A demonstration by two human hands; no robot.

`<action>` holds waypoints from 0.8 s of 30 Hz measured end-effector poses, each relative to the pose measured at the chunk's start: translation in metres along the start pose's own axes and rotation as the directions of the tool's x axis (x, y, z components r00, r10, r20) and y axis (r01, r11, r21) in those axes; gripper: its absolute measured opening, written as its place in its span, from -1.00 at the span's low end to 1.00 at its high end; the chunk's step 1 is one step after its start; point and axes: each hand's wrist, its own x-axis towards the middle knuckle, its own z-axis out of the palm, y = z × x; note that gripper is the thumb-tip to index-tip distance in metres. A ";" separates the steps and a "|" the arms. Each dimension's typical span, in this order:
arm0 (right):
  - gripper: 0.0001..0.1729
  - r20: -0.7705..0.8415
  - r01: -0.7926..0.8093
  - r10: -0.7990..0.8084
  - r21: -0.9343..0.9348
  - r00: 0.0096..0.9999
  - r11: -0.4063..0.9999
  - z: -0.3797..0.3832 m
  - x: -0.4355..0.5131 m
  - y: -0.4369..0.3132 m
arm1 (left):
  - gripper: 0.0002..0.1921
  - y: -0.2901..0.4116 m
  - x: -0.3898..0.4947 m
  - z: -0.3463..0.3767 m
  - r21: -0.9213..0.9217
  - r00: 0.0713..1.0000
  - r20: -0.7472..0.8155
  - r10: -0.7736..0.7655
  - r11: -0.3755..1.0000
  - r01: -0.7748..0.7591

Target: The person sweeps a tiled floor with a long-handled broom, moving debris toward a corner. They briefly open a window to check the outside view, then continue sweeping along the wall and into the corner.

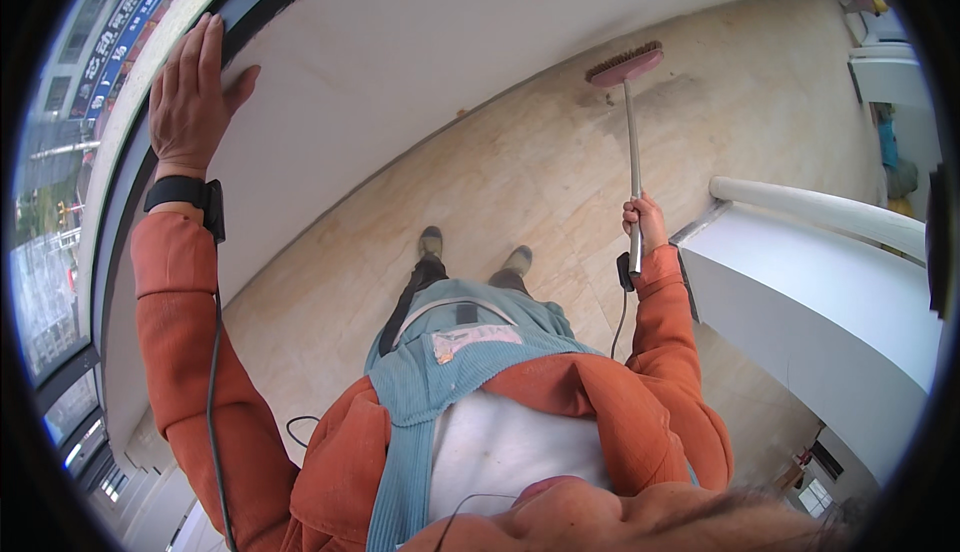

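My right hand point(649, 222) grips the metal handle point(634, 154) of a push broom near its end. The broom's pink head point(628, 70) with dark bristles rests out in front of me on the beige marble-look floor point(517, 169), close to the foot of the wall. A grey smudge of dirt point(667, 98) lies around the head. My left hand point(187, 94) is laid flat against the dark window frame point(139, 147), thumb spread, holding nothing. A black strap with a cabled device point(184, 193) is around that wrist.
A white wall point(420, 34) runs along my left below the window. To the right stands a white panel point(795, 274) with a rounded rail point(817, 210) beside it. Farther right are white furniture point(889, 75) and colourful bundles point(896, 169). Cables hang from both wrists.
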 end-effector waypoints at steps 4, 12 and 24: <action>-0.62 0.071 -0.058 0.059 -0.015 0.996 0.998 -0.004 -0.057 0.017 | -0.33 0.000 0.001 -0.003 -0.009 1.000 0.003 0.000 1.000 0.000; -0.44 0.310 -0.431 0.417 -0.026 0.854 0.902 0.041 -0.104 0.061 | -0.36 0.001 0.006 -0.008 0.008 1.000 0.025 0.014 1.000 -0.014; -0.53 0.154 -0.126 0.146 -0.132 0.977 0.983 0.029 0.017 0.000 | -0.31 0.003 0.002 -0.003 0.024 1.000 0.028 -0.002 1.000 0.001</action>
